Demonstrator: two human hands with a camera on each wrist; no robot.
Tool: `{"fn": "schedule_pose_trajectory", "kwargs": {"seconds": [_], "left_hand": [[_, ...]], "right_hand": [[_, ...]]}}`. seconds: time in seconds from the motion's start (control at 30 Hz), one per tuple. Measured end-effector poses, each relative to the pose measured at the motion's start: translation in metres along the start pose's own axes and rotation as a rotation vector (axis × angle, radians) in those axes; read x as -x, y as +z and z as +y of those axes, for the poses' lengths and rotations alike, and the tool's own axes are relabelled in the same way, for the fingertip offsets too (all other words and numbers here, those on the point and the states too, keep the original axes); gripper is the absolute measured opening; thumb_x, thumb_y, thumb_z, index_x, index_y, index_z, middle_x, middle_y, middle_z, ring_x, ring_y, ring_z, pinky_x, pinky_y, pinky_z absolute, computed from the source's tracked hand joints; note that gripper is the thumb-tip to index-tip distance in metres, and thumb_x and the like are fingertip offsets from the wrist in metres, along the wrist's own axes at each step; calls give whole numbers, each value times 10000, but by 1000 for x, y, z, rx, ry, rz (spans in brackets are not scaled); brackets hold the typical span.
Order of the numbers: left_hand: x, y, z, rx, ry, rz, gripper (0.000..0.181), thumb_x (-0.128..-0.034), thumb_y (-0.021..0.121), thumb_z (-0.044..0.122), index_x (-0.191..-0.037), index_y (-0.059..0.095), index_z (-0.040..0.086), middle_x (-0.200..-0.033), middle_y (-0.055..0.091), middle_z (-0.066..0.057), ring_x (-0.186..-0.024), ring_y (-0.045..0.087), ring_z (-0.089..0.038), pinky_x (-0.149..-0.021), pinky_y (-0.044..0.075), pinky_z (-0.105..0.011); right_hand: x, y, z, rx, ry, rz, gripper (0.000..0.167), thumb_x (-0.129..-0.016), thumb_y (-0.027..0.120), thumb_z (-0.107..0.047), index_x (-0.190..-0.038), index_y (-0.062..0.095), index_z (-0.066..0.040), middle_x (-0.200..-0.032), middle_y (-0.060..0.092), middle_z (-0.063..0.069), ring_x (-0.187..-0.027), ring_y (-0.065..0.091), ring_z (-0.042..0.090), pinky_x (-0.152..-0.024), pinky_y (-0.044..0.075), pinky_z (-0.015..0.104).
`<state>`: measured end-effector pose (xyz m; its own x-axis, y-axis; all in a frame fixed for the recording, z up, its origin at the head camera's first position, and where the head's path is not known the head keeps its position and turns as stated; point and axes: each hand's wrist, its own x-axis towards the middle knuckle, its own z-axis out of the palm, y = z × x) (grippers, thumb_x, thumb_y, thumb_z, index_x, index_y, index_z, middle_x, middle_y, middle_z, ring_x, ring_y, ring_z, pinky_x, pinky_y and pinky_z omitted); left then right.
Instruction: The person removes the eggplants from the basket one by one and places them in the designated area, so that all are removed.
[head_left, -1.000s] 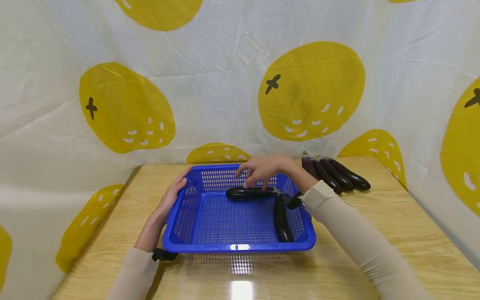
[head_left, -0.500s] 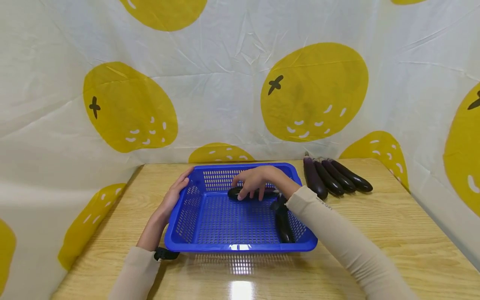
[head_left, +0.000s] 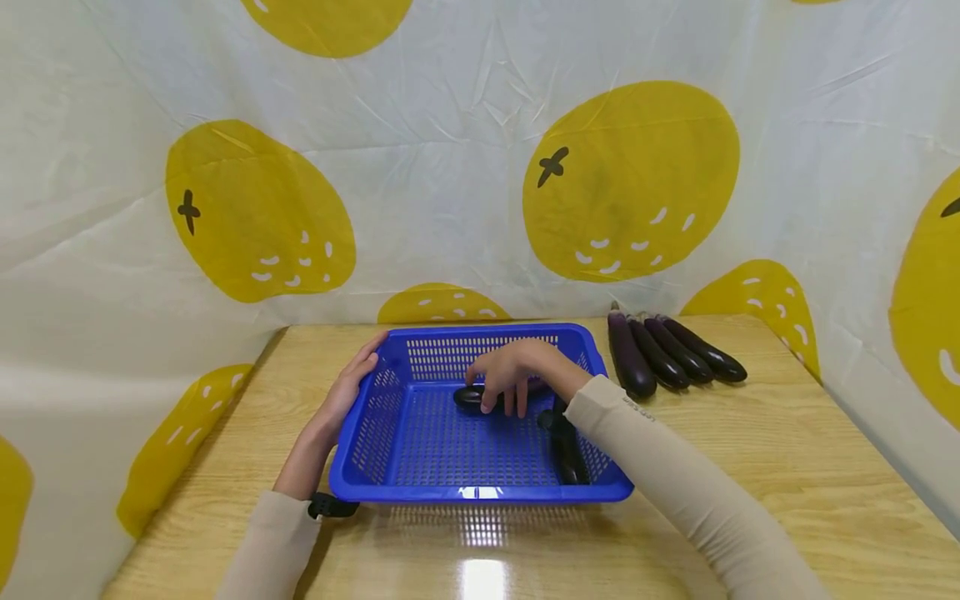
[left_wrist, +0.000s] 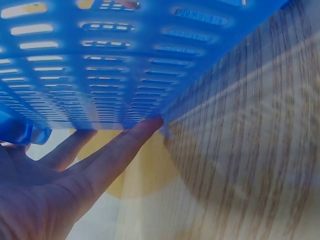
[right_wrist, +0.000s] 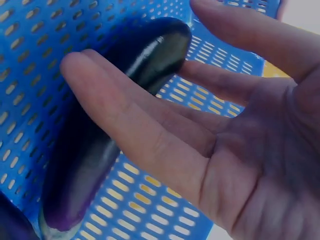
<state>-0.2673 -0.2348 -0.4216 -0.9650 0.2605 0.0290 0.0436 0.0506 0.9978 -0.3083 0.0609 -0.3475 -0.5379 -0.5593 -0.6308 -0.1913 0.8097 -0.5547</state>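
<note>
A blue plastic basket (head_left: 480, 495) with slotted walls stands on the table. My left hand (head_left: 350, 385) lies along its left outer side; in the left wrist view its straight fingers (left_wrist: 120, 150) touch the wall from outside. Inside the basket, my right hand (head_left: 513, 367) reaches down over an eggplant (head_left: 470, 400) lying crosswise towards the back. The right wrist view has its fingers (right_wrist: 150, 135) long and nearly straight across that eggplant (right_wrist: 80, 170), thumb held apart. A second eggplant (head_left: 567, 458) lies lengthwise along the basket's right wall, partly hidden by the right wrist.
Several more eggplants (head_left: 678, 354) lie side by side on the wooden table (head_left: 765, 467), behind and right of the basket. A white cloth (head_left: 442, 208) printed with yellow fruit hangs behind the table and along its sides.
My right hand has come down from above onto the crosswise eggplant, and that eggplant has shifted slightly nearer to me. My left hand keeps its place at the basket's side.
</note>
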Motion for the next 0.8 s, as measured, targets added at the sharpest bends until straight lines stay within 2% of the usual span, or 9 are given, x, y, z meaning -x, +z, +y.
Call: {"fn": "schedule_pose_trajectory", "kwargs": {"seconds": [0.13, 0.37, 0.5, 0.6, 0.63, 0.73, 0.8], "left_hand": [[0, 0, 1, -3, 6, -2, 537, -1146, 257, 329, -1673, 173, 269, -1748, 132, -39, -1591, 140, -301, -1270, 128, -535], [0, -1, 1, -6, 10, -5, 539, -1147, 256, 329, -1674, 169, 262, -1750, 124, -41, -1598, 120, -307, -1276, 105, -553], [-1, -1, 1, -1, 2, -5, 542, -1147, 251, 335, -1676, 157, 261, -1750, 125, -38, -1593, 136, -307, -1269, 132, -546], [-1, -1, 1, 1, -6, -5, 543, -1147, 248, 339, -1676, 152, 264, -1747, 139, -35, -1586, 165, -301, -1248, 193, -486], [-1, -1, 1, 1, -8, -6, 543, -1147, 248, 341, -1676, 151, 267, -1746, 145, -34, -1583, 175, -298, -1233, 219, -453], [-1, -1, 1, -1, -15, -8, 541, -1147, 244, 346, -1676, 151, 281, -1743, 156, -32, -1576, 196, -293, -1177, 285, -351], [-1, -1, 1, -2, -16, -10, 542, -1147, 243, 352, -1676, 148, 284, -1742, 159, -36, -1572, 207, -302, -1160, 311, -338]], "right_hand": [[0, 1, 0, 2, -16, -22, 656, -981, 689, -104, -1575, 413, -140, -1485, 518, 196, -1045, 738, 384, -838, 622, 479], [2, 6, -4, 1, -61, -119, 567, -974, 691, -96, -1504, 501, -166, -1302, 614, 130, -1099, 723, 400, -938, 576, 557], [3, 10, -8, 29, -96, -191, 480, -979, 697, -165, -1441, 571, -204, -1332, 586, 61, -1123, 713, 401, -963, 554, 590], [3, 14, -11, 58, -126, -248, 407, -978, 697, -199, -1380, 633, -212, -1362, 588, 5, -1153, 698, 407, -970, 545, 608], [4, 15, -12, 75, -138, -261, 383, -978, 697, -202, -1360, 656, -210, -1346, 604, -7, -1158, 692, 394, -968, 544, 612], [3, 17, -15, 145, -186, -271, 309, -970, 707, -213, -1278, 721, -195, -1267, 646, -89, -1143, 669, 239, -933, 563, 589], [3, 18, -16, 197, -223, -268, 286, -969, 706, -214, -1249, 744, -165, -1190, 672, -124, -1100, 627, 115, -901, 577, 532]]}}
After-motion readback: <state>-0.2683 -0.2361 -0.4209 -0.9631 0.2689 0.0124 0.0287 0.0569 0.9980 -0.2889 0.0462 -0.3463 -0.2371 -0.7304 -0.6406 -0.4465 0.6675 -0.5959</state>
